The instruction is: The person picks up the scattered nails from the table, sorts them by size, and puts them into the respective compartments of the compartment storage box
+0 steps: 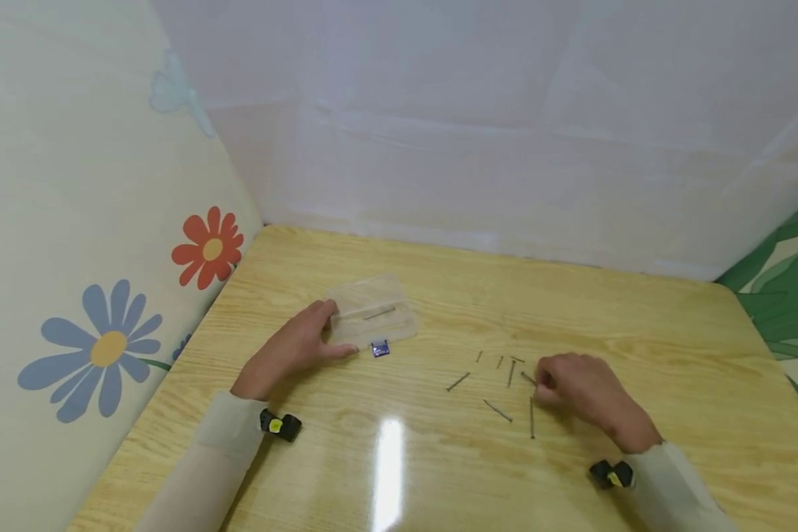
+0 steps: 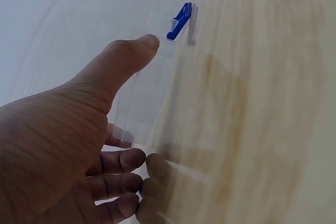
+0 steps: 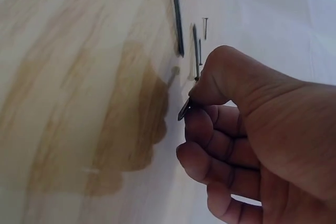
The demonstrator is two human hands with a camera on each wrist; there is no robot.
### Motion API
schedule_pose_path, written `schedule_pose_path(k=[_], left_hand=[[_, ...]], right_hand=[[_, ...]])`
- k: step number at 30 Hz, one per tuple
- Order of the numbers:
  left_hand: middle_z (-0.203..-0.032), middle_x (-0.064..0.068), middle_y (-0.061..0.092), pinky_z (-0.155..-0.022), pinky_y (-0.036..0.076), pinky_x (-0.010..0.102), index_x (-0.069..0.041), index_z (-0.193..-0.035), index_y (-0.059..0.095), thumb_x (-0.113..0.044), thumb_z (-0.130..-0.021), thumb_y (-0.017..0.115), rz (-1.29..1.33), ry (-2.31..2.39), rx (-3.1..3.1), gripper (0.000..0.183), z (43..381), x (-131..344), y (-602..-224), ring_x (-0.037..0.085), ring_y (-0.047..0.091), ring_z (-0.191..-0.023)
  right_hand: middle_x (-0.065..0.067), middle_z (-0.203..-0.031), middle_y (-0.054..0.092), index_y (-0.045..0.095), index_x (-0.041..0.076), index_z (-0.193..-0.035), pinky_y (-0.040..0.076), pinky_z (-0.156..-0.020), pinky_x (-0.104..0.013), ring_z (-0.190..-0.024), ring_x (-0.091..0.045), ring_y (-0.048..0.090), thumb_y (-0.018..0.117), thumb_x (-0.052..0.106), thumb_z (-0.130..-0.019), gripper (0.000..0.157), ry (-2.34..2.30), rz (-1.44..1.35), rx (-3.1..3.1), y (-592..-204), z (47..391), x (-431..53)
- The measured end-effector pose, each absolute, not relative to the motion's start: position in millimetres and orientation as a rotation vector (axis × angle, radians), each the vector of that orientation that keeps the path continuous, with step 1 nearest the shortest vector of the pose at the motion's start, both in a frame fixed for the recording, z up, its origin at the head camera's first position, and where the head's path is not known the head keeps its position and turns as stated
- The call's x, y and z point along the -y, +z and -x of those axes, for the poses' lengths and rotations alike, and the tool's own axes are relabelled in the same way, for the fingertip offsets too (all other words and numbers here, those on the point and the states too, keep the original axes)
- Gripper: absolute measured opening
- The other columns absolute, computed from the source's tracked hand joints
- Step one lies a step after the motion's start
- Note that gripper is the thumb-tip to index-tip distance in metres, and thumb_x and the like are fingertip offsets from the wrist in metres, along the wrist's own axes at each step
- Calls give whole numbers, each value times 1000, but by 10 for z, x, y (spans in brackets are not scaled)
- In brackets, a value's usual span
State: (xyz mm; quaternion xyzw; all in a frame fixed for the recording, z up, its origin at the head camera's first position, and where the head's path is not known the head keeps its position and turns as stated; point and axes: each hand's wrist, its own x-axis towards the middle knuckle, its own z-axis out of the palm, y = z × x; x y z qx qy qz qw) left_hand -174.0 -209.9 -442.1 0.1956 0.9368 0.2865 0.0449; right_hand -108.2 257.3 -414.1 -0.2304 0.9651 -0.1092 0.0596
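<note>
My left hand (image 1: 299, 336) holds the left end of a clear plastic box (image 1: 399, 325), thumb along its front and fingers around the side. One nail (image 1: 380, 313) shows inside the box. A blue latch (image 1: 380, 348) sits on its front, near the thumb tip; the left wrist view shows this latch (image 2: 180, 21) too. Off to the right, my right hand (image 1: 581, 391) pinches a nail (image 3: 184, 109) between thumb and forefinger, low over the table. Most of that nail is hidden by the fingers. Several loose nails (image 1: 498, 411) of different lengths lie just left of this hand.
The wooden table (image 1: 306, 473) carries a bright light reflection near its front. Behind it hangs a pale cloth backdrop (image 1: 479, 148). A flowered sheet (image 1: 73, 244) borders the left side, and green leaf print (image 1: 794, 295) shows at the right. Each wrist wears a small black camera.
</note>
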Motion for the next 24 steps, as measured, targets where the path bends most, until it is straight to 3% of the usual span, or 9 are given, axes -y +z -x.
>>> schedule_pose_path(k=[9,17,24], left_hand=[[-90,7,49,-70,42,39,-6,-108,49,-51,-80,87,-579,883,-2862,65,1719,2114,-4419,23,49,-80],[-91,7,49,-71,42,39,-6,-109,49,-49,-80,87,-567,860,-2869,64,1704,2115,-4401,23,49,-81],[-90,7,48,-71,42,39,-6,-108,49,-50,-81,87,-571,872,-2871,64,1696,2092,-4402,23,48,-81]], right_hand=[[13,-72,52,65,21,-80,39,-55,-30,-62,-7,45,67,13,-81,8,-393,754,-2913,-4078,1139,-2437],[16,-69,49,60,26,-77,39,-56,-27,-61,-3,43,66,10,-81,17,-438,898,-2915,-4085,1232,-2196],[15,-70,50,61,23,-79,40,-57,-27,-62,-3,44,65,5,-80,19,-535,1027,-2869,-4100,1424,-1944]])
